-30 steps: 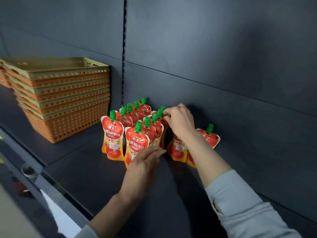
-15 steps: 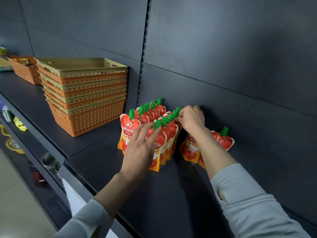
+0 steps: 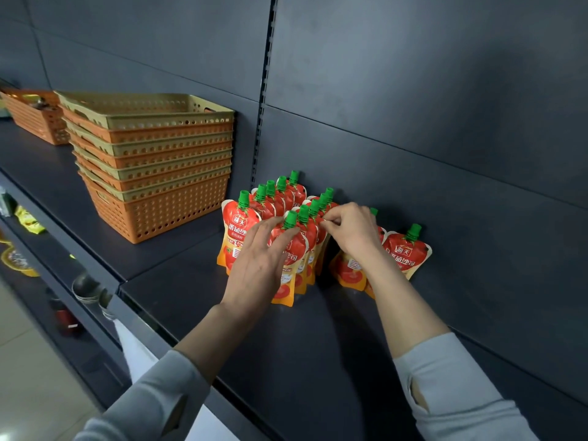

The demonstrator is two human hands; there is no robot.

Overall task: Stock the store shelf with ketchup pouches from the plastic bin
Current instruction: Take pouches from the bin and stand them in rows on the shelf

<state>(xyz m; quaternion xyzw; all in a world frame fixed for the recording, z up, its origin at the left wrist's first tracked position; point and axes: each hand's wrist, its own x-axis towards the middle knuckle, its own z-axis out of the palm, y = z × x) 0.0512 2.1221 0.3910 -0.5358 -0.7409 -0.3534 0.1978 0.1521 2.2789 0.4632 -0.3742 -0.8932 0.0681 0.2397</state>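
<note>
- Head view: my left hand [image 3: 264, 256] lies flat, fingers spread, on the front ketchup pouch [image 3: 291, 265] of the middle row; my right hand [image 3: 350, 230] is pinching a pouch top there, mid-frame on the shelf [image 3: 318, 345].
- Best, I reckon: brace the front, nudge tops upright gently, these look floppy.
- Count: roughly five pouches in the left row, five in the middle, at least two on the right; stacked baskets [image 3: 152, 160] upper left, about eight.

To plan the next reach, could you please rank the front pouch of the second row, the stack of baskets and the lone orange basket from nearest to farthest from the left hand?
From the left hand:
1. Front pouch of the second row, under its fingers.
2. Stack of baskets, to the left.
3. Lone orange basket, far left.
</note>
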